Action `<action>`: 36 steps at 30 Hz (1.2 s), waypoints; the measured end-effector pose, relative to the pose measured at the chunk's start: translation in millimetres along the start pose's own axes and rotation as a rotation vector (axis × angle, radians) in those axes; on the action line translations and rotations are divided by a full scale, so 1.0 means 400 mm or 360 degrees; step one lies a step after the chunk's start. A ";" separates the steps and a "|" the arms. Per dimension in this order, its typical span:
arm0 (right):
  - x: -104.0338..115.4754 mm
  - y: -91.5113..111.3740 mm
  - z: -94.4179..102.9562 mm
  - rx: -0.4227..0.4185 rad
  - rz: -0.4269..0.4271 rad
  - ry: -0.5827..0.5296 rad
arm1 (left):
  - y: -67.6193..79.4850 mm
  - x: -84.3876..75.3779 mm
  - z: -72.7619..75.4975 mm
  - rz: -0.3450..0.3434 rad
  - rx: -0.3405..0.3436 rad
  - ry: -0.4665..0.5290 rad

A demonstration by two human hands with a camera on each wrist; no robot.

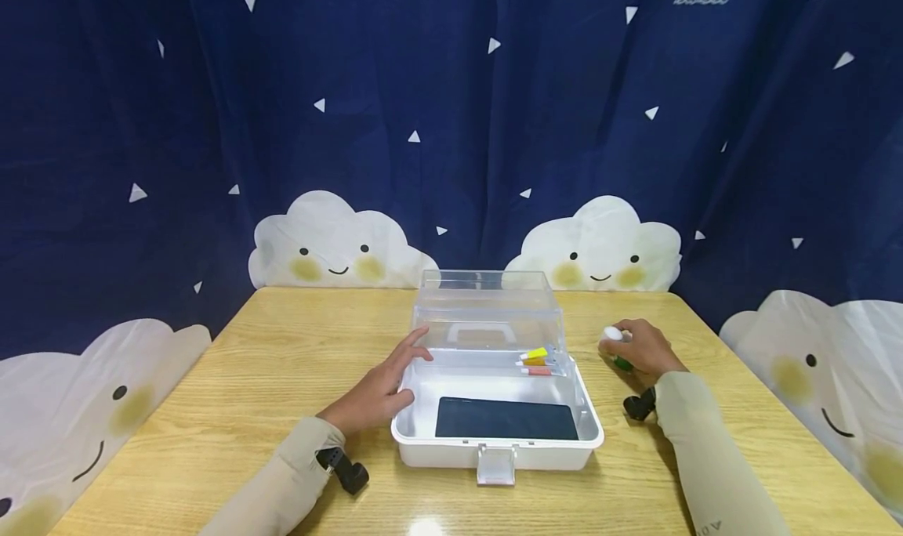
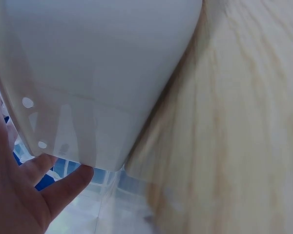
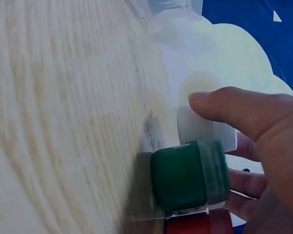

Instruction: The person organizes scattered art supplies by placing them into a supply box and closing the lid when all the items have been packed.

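Fingers (image 3: pixel 246 184) pinch a white jar (image 3: pixel 200 126) at right, left fingers (image 2: pixel 71 188) spread; right wrist alone shows a red jar (image 3: pixel 190 225).

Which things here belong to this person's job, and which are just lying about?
Likely in use:
Right hand, holding the white jar
Green jar, red jar alongside
Left hand, at the white box
Tubes and dark slab inside

Just around:
Wooden table
Cloud-patterned curtain
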State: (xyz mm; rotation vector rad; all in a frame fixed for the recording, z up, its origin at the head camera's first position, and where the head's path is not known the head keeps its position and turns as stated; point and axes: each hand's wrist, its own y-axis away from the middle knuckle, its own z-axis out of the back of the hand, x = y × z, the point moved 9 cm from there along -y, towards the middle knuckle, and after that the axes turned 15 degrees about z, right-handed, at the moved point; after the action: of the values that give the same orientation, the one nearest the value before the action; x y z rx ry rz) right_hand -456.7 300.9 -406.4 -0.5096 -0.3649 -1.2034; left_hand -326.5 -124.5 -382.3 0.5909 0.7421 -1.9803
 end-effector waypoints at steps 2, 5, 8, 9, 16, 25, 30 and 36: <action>0.005 0.000 0.006 -0.0021 0.0019 0.0007 | 0.000 0.000 -0.001 0.0008 0.0004 0.0008; 0.025 -0.003 0.023 -0.0092 0.0117 0.0043 | 0.000 0.000 -0.001 0.0012 0.0001 0.0002; 0.056 -0.005 0.039 -0.0170 0.0227 0.0079 | 0.000 0.003 -0.002 0.0028 0.0006 0.0004; 0.067 -0.005 0.043 -0.0192 0.0257 0.0089 | 0.000 0.003 -0.002 0.0028 0.0006 0.0005; 0.129 -0.011 0.062 -0.0278 0.0318 0.0081 | -0.001 0.006 -0.004 0.0037 0.0010 0.0019; 0.215 -0.017 0.093 -0.0381 0.0423 0.0127 | -0.002 0.000 0.000 0.0017 -0.0007 -0.0040; 0.266 -0.018 0.106 -0.0447 0.0498 0.0150 | 0.001 -0.005 0.006 0.0014 -0.0002 -0.0009; 0.309 -0.015 0.118 -0.0509 0.0567 0.0097 | 0.003 -0.006 0.005 0.0016 0.0006 -0.0006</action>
State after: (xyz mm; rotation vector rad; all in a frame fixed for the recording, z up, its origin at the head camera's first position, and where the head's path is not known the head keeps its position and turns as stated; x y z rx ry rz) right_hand -422.5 228.0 -301.0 -0.7768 -0.0230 -0.9299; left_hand -324.5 -124.9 -379.9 0.5918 0.7321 -1.9732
